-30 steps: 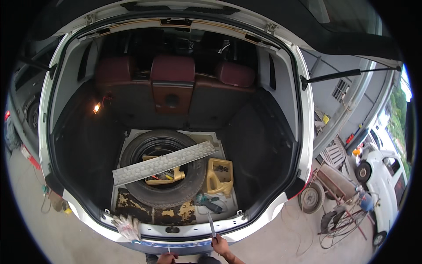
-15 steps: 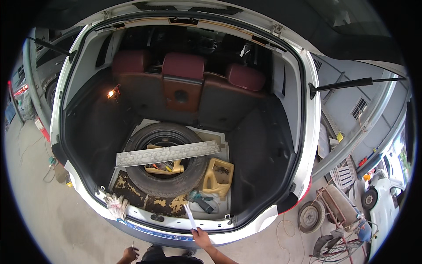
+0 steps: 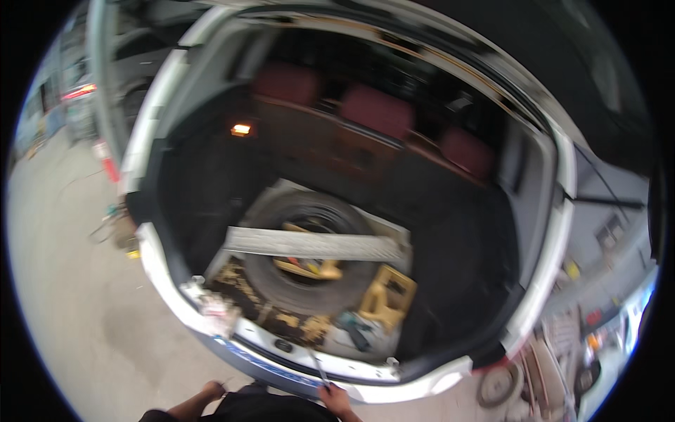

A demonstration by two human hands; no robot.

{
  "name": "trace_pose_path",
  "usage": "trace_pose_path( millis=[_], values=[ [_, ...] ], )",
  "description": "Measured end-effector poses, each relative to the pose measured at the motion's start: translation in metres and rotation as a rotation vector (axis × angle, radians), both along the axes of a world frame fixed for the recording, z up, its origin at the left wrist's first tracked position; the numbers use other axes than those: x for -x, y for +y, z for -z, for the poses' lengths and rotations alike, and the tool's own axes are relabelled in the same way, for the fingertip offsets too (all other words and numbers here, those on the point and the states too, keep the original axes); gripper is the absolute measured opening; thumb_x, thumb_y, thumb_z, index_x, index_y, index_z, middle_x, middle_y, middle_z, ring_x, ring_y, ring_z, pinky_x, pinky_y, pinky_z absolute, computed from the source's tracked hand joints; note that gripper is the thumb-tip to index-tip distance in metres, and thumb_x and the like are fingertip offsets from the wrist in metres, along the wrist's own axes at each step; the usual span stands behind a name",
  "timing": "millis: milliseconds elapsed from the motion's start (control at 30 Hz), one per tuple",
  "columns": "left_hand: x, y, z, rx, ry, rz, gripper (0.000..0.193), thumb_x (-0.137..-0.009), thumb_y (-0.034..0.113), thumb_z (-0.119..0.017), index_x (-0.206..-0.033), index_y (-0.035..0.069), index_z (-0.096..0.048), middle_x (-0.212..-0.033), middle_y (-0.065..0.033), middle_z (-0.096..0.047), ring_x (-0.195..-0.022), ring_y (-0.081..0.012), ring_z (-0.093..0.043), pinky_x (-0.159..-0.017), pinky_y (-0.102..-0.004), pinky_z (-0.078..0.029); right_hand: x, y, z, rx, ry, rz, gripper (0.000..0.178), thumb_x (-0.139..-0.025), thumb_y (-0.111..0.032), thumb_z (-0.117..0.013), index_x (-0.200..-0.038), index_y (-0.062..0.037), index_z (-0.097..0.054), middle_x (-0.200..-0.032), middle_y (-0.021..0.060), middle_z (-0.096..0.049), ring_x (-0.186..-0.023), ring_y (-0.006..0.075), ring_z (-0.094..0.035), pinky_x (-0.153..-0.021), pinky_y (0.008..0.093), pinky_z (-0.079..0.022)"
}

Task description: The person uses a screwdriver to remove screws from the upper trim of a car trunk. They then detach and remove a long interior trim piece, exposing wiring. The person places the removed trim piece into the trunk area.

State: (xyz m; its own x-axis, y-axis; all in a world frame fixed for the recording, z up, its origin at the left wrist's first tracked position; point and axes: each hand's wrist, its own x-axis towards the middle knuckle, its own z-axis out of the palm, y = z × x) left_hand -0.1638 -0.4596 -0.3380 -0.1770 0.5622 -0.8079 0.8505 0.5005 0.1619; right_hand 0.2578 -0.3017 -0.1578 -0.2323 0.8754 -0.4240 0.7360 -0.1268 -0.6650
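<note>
The whole view is smeared by motion. At the bumper's right part, my right hand is closed round the lower end of a long thin flat strip, which points up toward the boot sill. My left hand is closed below the bumper on the left; something thin juts from its fingers, too blurred to name. Beyond the hands lies a spare wheel in the open boot. A long pale trim panel rests across it. White work gloves lie on the sill's left part.
A green cordless power tool and a yellow plastic tray lie right of the wheel. Another yellow tray with tools sits in its hub. A lamp glows at the left wall. Outside at right is a loose wheel.
My view has turned and shifted, so the boot now appears farther right and tilted. The strip in my right hand shows thinner and darker. Both hands remain closed near the bumper.
</note>
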Motion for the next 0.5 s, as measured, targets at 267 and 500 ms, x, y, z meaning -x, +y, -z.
trace_pose_path(
  millis=[267, 500],
  values=[
    [-0.033, 0.127, -0.137, -0.350, -0.331, -0.210, 0.039, -0.081, 0.045, -0.054, -0.097, 0.012, -0.069, -0.097, -0.0154, -0.068, -0.096, -0.0320, -0.063, -0.083, -0.0422, -0.049, 0.053, 0.036, -0.041, -0.113, 0.019, 0.079, 0.040, -0.095, -0.032, -0.047, -0.116, -0.0010, -0.059, -0.108, 0.0288, -0.060, -0.102, 0.0481, -0.055, -0.088, 0.0522, -0.044],
    [-0.013, 0.187, -0.185, -0.595, -0.236, -0.372, 0.040, -0.090, 0.042, -0.051, -0.096, 0.005, -0.064, -0.091, -0.0238, -0.065, -0.092, -0.0410, -0.061, -0.080, -0.0471, -0.048, 0.071, 0.038, -0.028, -0.095, 0.068, 0.115, 0.036, -0.093, -0.034, -0.050, -0.109, -0.0027, -0.059, -0.095, 0.0277, -0.063, -0.090, 0.0475, -0.059, -0.075, 0.0522, -0.046]
  ],
)
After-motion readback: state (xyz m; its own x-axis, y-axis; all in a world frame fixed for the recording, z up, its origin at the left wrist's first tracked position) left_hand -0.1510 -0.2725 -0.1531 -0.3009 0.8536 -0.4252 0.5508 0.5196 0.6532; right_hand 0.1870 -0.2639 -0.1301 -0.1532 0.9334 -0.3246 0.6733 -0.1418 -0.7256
